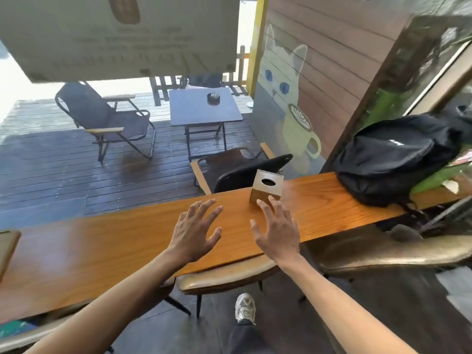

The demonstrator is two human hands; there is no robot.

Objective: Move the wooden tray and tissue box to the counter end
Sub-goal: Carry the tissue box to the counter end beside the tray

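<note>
A small wooden tissue box [267, 189] with an oval hole on top stands on the long wooden counter [127, 241], near its far edge. My right hand [277, 229] hovers open just in front of the box, fingertips overlapping its lower front face. My left hand [196, 231] is spread open above the counter, to the left of the box and apart from it. At the counter's far left edge a corner of a wooden tray [7, 247] shows, mostly cut off by the frame.
A black backpack [393, 159] lies on the counter's right end. Padded stools [227, 277] stand under the near edge. Beyond the counter are a black chair back [252, 172], a folding chair [102, 121] and a small table [201, 108] on a wet deck.
</note>
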